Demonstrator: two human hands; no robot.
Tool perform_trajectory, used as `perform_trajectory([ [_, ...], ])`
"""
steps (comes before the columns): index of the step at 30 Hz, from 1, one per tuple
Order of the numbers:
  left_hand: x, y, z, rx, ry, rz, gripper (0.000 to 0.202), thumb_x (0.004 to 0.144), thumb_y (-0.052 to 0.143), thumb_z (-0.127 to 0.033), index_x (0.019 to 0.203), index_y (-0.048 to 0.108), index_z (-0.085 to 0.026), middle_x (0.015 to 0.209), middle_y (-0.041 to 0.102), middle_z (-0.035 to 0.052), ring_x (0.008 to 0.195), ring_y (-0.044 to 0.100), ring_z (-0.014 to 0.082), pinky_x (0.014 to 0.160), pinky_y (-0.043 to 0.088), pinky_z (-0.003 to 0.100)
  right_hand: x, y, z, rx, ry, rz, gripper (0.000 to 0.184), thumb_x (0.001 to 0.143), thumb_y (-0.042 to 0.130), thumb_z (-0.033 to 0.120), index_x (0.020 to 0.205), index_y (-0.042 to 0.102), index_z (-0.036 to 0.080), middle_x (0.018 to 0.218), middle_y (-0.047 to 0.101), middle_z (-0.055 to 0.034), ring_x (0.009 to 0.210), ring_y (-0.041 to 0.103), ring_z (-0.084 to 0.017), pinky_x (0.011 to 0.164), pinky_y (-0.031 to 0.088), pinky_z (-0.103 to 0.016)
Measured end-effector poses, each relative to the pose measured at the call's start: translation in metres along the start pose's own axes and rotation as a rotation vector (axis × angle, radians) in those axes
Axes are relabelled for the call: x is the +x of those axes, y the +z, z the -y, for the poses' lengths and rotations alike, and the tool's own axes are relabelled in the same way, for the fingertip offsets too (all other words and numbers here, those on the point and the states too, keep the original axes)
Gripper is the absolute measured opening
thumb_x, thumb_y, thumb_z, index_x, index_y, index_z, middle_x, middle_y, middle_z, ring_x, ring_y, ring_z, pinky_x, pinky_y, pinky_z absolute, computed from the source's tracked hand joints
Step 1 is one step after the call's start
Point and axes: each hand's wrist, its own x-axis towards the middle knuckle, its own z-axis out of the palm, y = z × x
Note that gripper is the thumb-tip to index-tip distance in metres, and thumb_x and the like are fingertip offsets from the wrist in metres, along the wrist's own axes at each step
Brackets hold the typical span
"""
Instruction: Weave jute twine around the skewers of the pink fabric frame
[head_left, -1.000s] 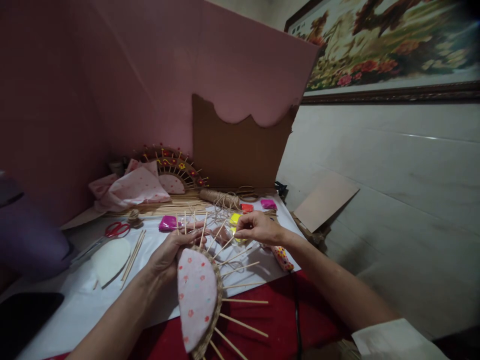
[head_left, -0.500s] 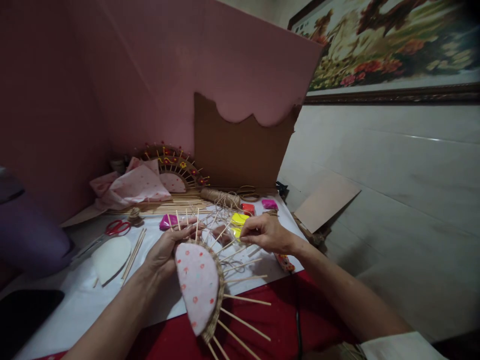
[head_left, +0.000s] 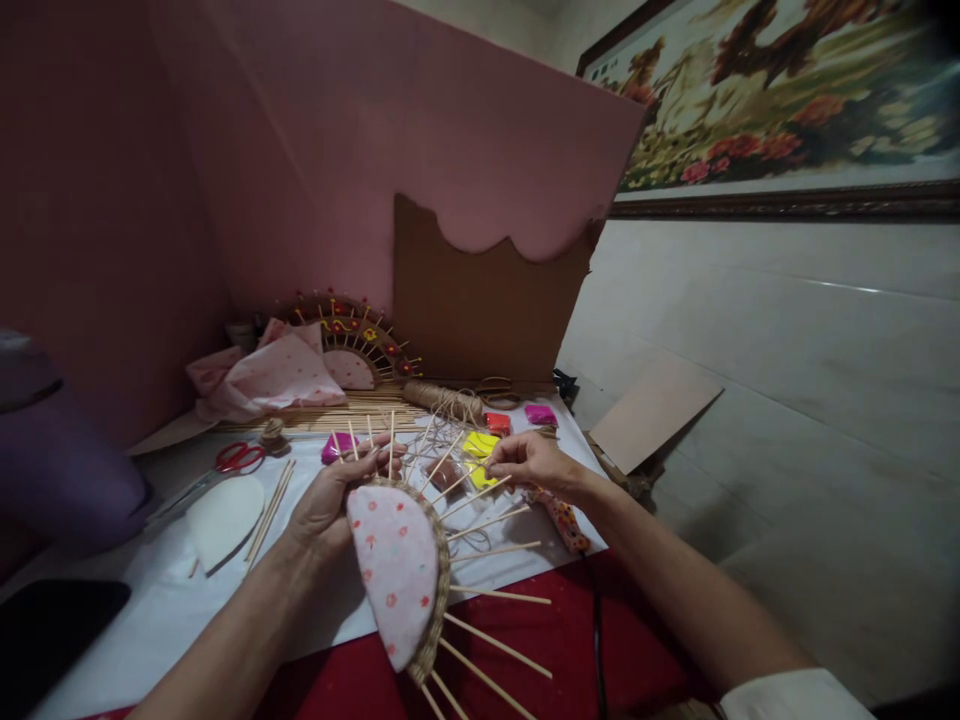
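My left hand point(head_left: 334, 500) is closed around the straight side of a half-round fan piece point(head_left: 396, 575), covered in white cloth with small red flowers. Braided twine edges its curve, and thin wooden sticks point(head_left: 499, 597) radiate outward from it. To the right, the fingertips of my right hand point(head_left: 536, 462) are pinched together on a thin strand of twine, just beyond the upper stick ends. Loose twine point(head_left: 442, 440) loops between the hands, over yellow packets point(head_left: 480, 445) and a brown packet point(head_left: 445, 474).
A finished-looking decorated fan point(head_left: 360, 330) and pink cloth point(head_left: 274, 365) stand at the back by a twine spool point(head_left: 442, 398). Red scissors point(head_left: 240, 457), a white half-round piece point(head_left: 225, 515) and loose sticks lie left. A corded patterned tool point(head_left: 566, 522) lies right, near the table edge.
My right hand has shifted slightly to the right, still pinched. The fan piece stays in my left hand, and more of the patterned tool shows. The view has tilted slightly.
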Motion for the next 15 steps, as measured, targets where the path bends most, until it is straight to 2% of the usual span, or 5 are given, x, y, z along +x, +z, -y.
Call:
perform_trajectory([
  [5, -0.003, 0.003, -0.001, -0.02, -0.005, -0.009, 0.029, 0.079, 0.043, 0.006, 0.095, 0.062, -0.009, 0.074, 0.068, 0.0108, 0.057, 0.066, 0.0156, 0.053, 0.057, 0.025, 0.001, 0.01, 0.0, 0.06, -0.012, -0.003, 0.037, 0.058, 0.077, 0.045, 0.067, 0.065, 0.011, 0.051, 0.052, 0.0039, 0.044, 0.036, -0.003, 0.042, 0.023, -0.019],
  [9, -0.002, 0.001, 0.0, -0.009, -0.019, 0.008, 0.03, 0.079, 0.044, 0.005, 0.096, 0.063, -0.011, 0.074, 0.068, 0.0103, 0.056, 0.066, 0.0153, 0.051, 0.056, 0.025, 0.002, 0.01, 0.004, 0.083, -0.044, -0.045, 0.038, 0.055, 0.079, 0.045, 0.065, 0.064, 0.011, 0.057, 0.056, 0.0024, 0.049, 0.04, -0.005, 0.045, 0.026, -0.019],
  [15, -0.002, 0.0, 0.001, -0.033, -0.031, 0.038, 0.03, 0.079, 0.043, 0.004, 0.097, 0.063, -0.011, 0.075, 0.067, 0.0097, 0.056, 0.066, 0.0156, 0.05, 0.056, 0.025, 0.004, 0.014, 0.003, 0.088, -0.052, -0.048, 0.041, 0.053, 0.08, 0.047, 0.063, 0.065, 0.01, 0.054, 0.054, 0.0022, 0.049, 0.04, -0.005, 0.046, 0.028, -0.02],
])
